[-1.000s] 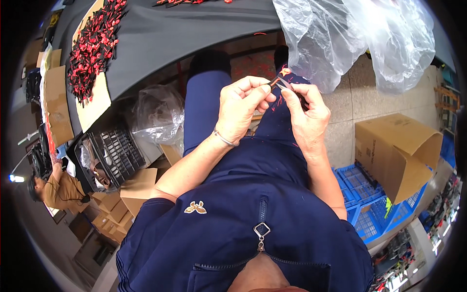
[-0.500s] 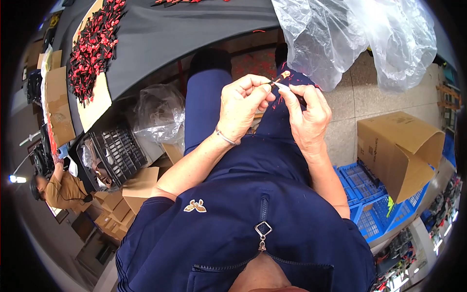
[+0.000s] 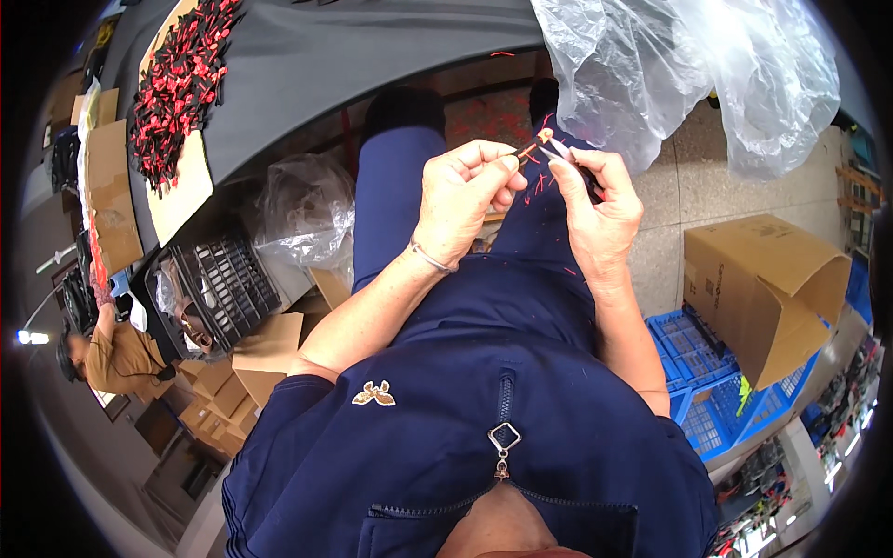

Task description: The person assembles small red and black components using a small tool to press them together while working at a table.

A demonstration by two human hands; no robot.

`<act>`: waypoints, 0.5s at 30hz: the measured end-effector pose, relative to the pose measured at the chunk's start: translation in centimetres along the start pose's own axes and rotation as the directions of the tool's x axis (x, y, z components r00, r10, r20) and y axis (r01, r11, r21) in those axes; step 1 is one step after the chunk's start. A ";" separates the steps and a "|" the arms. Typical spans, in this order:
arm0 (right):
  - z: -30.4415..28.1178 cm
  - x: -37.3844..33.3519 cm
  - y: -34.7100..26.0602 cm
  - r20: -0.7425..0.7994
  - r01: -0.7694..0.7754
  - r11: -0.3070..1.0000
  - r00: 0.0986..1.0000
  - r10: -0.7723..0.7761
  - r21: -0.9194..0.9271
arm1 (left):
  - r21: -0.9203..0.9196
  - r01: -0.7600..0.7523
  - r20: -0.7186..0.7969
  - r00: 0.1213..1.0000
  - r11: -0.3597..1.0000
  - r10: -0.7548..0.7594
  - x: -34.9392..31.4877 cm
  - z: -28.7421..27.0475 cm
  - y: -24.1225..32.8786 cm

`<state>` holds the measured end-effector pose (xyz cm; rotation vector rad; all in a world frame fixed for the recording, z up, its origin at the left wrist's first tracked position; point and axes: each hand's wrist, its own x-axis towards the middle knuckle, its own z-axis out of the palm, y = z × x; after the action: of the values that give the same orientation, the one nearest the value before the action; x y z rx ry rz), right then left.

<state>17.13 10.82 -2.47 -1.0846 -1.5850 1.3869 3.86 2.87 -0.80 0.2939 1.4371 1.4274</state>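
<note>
a dark grey cloth-covered counter [image 3: 353, 65] runs across the far side, carrying one heap of small red and black pieces [image 3: 181, 84] on a cardboard sheet at far left. one clear plastic bag [image 3: 688, 74] hangs far right; one open brown cardboard box [image 3: 763, 288] and two blue plastic crates [image 3: 698, 381] sit right. since a second ago both hands have lifted slightly. left hand [image 3: 460, 200] fingers pinch one small orange-tipped piece [image 3: 535, 144] over the lap; right hand [image 3: 595, 209] fingers grip a thin dark tool [image 3: 579, 172] touching it.
</note>
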 end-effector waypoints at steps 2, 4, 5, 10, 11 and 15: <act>0.4 -0.1 -0.8 -0.008 -0.003 1.000 1.000 0.004 0.018 | -0.001 0.005 -0.007 1.000 1.000 -0.005 0.0 -0.1 -0.1; 0.7 -0.2 -1.2 -0.019 -0.007 0.999 1.000 0.008 0.033 | -0.006 -0.028 0.020 0.999 1.000 0.028 -0.1 -0.2 -0.3; 0.7 -0.1 -1.2 0.021 0.015 0.999 1.000 -0.016 0.046 | -0.008 -0.026 0.021 0.999 1.000 0.026 -0.1 -0.1 -0.4; 1.0 0.5 0.7 0.201 0.295 0.951 0.941 -0.272 -0.095 | 0.151 -0.073 0.028 0.997 0.986 0.070 -0.6 0.4 0.0; 1.2 0.7 0.6 0.216 0.378 0.911 0.915 -0.341 -0.167 | 0.150 -0.072 0.027 0.997 0.986 0.068 -0.6 0.2 -0.3; 1.0 1.0 0.6 0.359 0.490 0.828 0.850 -0.385 -0.272 | -0.001 -0.028 0.001 1.000 1.000 0.028 -0.1 -1.0 -1.2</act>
<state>15.91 11.39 -3.22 -0.6473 -2.2034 0.9905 3.70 1.86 -2.03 0.3148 1.4366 1.4506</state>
